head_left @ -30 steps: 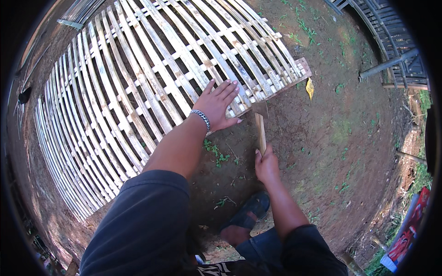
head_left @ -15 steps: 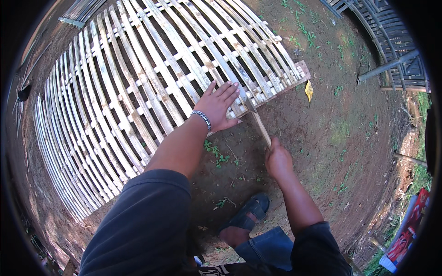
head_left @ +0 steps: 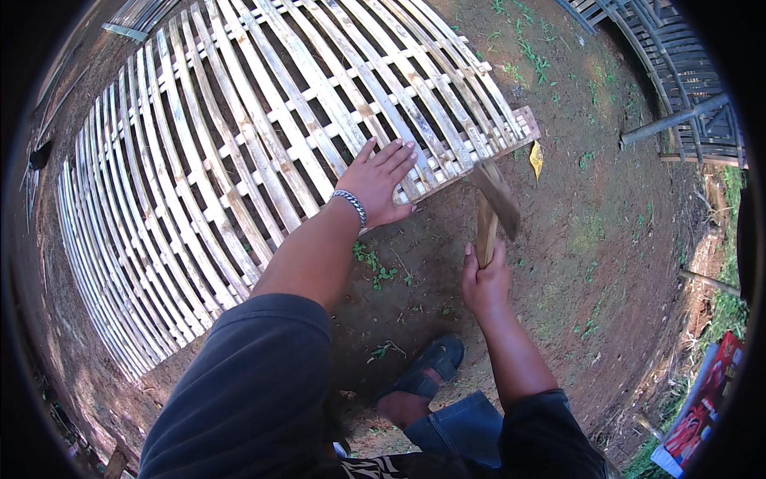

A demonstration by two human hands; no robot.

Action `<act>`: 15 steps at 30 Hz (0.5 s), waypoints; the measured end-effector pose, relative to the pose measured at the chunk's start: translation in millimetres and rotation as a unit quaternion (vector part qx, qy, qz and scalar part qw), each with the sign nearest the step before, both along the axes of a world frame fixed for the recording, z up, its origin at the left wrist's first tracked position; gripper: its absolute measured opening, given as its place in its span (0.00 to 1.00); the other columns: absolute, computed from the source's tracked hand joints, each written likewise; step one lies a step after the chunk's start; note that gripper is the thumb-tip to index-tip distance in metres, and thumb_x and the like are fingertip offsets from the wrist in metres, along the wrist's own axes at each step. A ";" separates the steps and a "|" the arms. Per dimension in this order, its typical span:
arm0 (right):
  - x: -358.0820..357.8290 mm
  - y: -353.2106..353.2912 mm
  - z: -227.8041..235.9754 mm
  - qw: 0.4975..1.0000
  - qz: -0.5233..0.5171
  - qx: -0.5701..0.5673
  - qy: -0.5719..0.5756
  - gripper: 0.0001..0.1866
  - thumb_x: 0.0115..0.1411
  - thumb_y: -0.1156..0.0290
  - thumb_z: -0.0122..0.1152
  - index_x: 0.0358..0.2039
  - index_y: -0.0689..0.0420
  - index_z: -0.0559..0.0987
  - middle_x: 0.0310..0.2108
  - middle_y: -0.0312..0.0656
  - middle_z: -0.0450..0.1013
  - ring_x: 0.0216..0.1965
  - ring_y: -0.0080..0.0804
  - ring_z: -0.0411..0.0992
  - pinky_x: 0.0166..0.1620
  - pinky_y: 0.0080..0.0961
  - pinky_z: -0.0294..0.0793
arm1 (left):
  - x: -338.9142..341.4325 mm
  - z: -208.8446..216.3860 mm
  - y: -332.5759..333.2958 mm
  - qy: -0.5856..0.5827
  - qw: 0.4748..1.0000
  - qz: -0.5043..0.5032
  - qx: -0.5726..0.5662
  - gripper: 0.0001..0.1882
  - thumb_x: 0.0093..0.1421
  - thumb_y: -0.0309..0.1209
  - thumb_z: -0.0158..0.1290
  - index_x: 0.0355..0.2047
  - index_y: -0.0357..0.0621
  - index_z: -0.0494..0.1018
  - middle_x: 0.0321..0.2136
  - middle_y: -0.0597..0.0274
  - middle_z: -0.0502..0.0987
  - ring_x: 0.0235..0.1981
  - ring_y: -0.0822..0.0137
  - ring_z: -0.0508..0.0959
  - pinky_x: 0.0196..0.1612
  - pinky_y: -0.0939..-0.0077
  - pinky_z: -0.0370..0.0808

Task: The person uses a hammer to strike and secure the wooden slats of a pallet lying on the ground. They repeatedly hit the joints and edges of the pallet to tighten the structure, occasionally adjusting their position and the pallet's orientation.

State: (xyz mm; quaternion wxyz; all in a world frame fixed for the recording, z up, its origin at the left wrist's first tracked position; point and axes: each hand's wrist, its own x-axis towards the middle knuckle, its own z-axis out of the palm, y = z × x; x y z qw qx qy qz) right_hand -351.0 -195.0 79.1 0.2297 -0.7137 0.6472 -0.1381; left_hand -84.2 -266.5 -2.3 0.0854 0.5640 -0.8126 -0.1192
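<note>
Nearest, at the lower edge, a foot in a dark sandal (head_left: pixel 427 369) stands on the bare dirt ground (head_left: pixel 606 263), with a blue trouser leg (head_left: pixel 459 427) beside it. A few small green weeds (head_left: pixel 379 267) grow just beyond the sandal.

A little farther, the right hand (head_left: pixel 484 281) is clenched around the lower end of a wooden handle; this is a hammer (head_left: pixel 491 209), held upright with its blurred head tilted up and to the right, above the ground and just near of the lattice's edge. The fingers wrap fully around the handle.

To the left and slightly farther, the left hand (head_left: pixel 381 184) lies flat, palm down, its fingers spread and released, grasping nothing. It presses on the near right edge of a large bamboo lattice panel (head_left: pixel 207 168), fingertips over the slats and the heel of the hand at the edge by the dirt. A metal bracelet (head_left: pixel 351 206) circles the wrist, and a dark sleeve (head_left: pixel 247 383) covers the upper arm.

The panel of pale woven slats lies on the ground and spreads from the hands far to the left and to the far edge. Its right corner ends near a yellow leaf (head_left: pixel 536 158) on the dirt.

Farthest, at the upper right, a darker slatted panel (head_left: pixel 678 72) rests with a pole (head_left: pixel 670 121) across it. At the lower right edge lies a red package (head_left: pixel 702 407) among grass.
</note>
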 end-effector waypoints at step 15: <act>15.8 -40.7 14.8 0.982 0.160 -0.011 0.101 0.22 0.67 0.67 0.58 0.60 0.55 0.68 0.39 0.61 0.79 0.42 0.62 0.78 0.46 0.53 0.77 | -3.8 0.8 -4.0 -0.001 1.000 -0.004 0.020 0.47 0.60 0.61 0.49 0.73 0.47 0.57 0.75 0.61 0.54 0.76 0.62 0.52 0.78 0.52 0.41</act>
